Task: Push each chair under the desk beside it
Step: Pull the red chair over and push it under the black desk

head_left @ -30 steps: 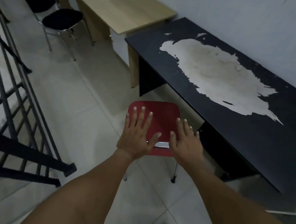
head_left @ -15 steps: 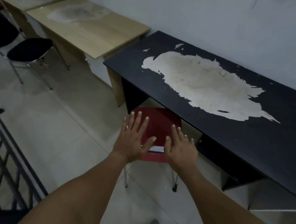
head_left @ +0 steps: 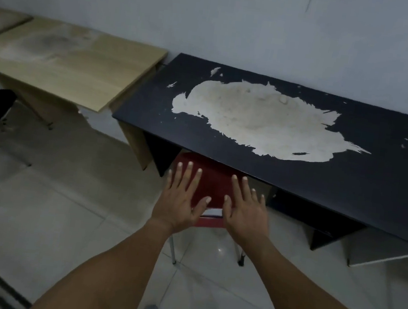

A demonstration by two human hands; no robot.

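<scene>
Head view: left hand [head_left: 178, 203] and right hand [head_left: 244, 211] flat, fingers spread, grasping nothing, palms on red chair [head_left: 213, 181] backrest top. Chair seat front tucked under black desk [head_left: 349, 189] with large peeled pale patch; metal legs on tiled floor [head_left: 49, 198].

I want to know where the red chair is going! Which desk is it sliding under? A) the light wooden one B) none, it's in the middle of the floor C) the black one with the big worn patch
C: the red chair has its front tucked beneath the black desk.
</scene>
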